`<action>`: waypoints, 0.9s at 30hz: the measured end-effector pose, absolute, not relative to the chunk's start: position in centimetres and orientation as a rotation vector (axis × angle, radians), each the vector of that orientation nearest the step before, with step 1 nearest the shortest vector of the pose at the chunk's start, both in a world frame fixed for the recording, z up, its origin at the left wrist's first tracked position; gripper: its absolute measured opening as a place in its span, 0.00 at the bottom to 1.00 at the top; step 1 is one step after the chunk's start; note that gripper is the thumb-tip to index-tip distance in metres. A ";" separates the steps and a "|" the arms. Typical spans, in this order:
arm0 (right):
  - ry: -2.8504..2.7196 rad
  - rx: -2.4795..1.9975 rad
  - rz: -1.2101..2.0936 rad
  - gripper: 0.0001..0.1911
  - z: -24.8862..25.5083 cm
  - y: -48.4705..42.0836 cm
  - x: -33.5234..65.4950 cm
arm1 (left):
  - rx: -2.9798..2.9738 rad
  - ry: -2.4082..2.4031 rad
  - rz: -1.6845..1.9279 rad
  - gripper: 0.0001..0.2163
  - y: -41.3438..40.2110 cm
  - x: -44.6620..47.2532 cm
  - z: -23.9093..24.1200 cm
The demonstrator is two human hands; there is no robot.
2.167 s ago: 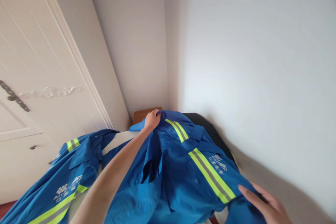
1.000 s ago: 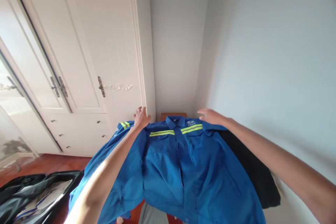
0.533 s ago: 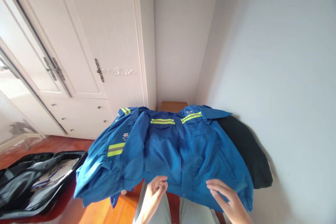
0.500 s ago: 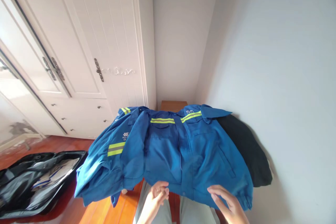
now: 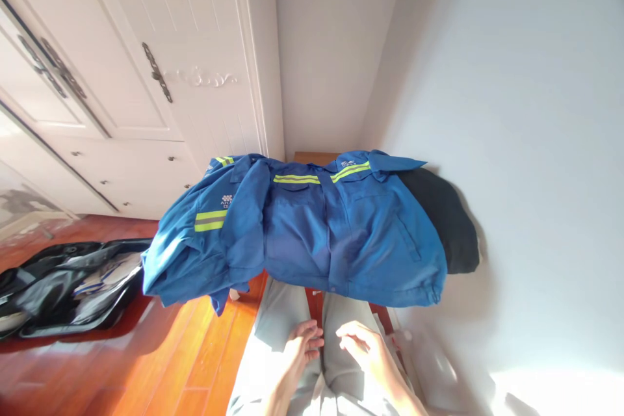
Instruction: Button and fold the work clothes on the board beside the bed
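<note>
A blue work jacket (image 5: 302,234) with yellow-green and grey reflective strips lies spread out in front of me, its lower edge towards me. What holds it up is mostly hidden beneath it. Black cloth (image 5: 446,221) sticks out from under its right side. My left hand (image 5: 302,348) hovers above my lap, fingers loosely bent and apart, holding nothing. Close by on the right, my right hand (image 5: 363,348) is also over my lap with loosely curved, empty fingers. Neither hand touches the jacket.
An open black suitcase (image 5: 124,302) with clothes inside lies on the reddish wooden floor (image 5: 185,351) at left. A white wardrobe (image 5: 205,13) stands behind it. The pale wall (image 5: 511,143) rises close on the right. A brown wooden edge (image 5: 316,158) shows behind the jacket.
Both hands have drawn back from the jacket's lower edge to above my lap and closer together. My view has tilted downward, so the jacket sits higher in it.
</note>
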State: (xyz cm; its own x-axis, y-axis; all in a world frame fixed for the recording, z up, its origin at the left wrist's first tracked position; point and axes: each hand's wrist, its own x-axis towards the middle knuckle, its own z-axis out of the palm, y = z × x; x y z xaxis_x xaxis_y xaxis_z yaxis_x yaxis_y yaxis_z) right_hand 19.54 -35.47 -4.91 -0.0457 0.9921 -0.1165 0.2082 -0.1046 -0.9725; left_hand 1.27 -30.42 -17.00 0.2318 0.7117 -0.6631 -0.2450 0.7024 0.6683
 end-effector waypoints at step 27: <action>-1.694 -1.434 1.125 0.14 -8.7 -35.8 17.9 | -0.013 0.860 0.863 0.07 -25.5 4.7 -14.1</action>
State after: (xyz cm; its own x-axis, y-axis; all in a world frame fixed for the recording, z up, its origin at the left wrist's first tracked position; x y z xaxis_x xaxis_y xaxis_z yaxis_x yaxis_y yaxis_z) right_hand 17.93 -35.79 -8.70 -0.1983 0.9786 -0.0541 0.4293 0.0371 -0.9024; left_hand 4.69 -25.55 -14.12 0.3456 0.6600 -0.6671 -0.6696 0.6715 0.3174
